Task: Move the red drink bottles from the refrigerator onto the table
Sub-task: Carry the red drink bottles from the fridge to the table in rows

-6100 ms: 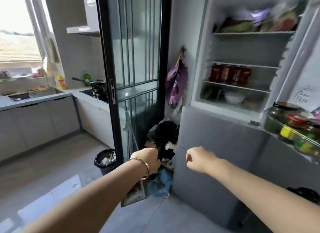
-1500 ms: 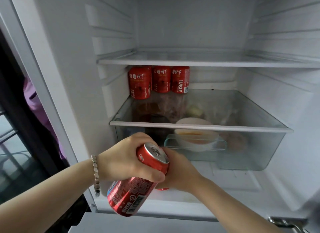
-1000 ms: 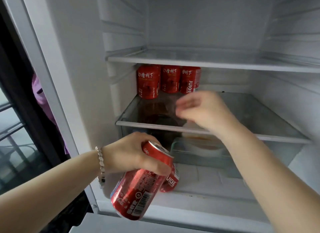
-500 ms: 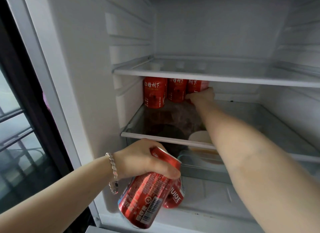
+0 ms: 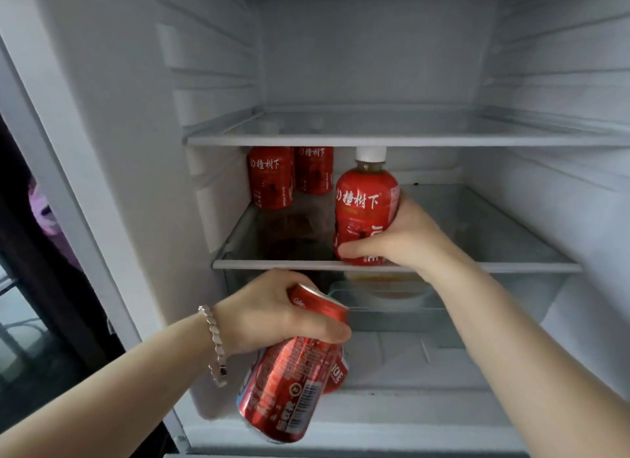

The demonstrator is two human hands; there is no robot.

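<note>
Nearest: left hand wrapping red can plus second red bottle tucked behind, both tilting; crowded grip risking slip onto fridge floor. Farther: right hand closing around white-capped red bottle at front lip of glass shelf; cap passing just under upper shelf, possibly snagging. Two red bottles standing at back left. Bowl showing below shelf. White refrigerator interior; dark door frame at left. Tabletop not showing.
</note>
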